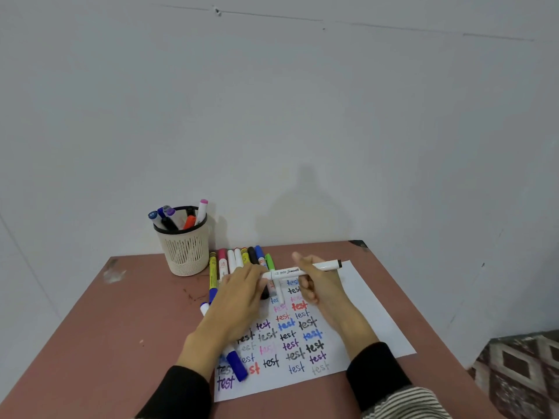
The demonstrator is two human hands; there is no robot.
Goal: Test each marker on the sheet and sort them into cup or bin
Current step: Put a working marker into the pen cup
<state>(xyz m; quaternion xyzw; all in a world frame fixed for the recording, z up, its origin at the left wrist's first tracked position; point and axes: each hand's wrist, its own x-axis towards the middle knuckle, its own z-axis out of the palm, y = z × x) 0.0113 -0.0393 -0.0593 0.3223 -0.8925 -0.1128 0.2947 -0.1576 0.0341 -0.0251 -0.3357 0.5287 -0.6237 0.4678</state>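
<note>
We see the right hand [311,282] gripping a white marker [305,269] held level above the test sheet [372,316] on the desk [121,328], while the left hand [239,297] pinches its cap end (the mesh cup [184,252] of markers stands well apart, by the wall).

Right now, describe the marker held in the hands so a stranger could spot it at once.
Start at the brown table and find the white sheet covered in the word "test". Above it, the right hand and left hand hold a white marker crosswise. Unlike the markers lying in a row, it is lifted, with a black end.
</note>
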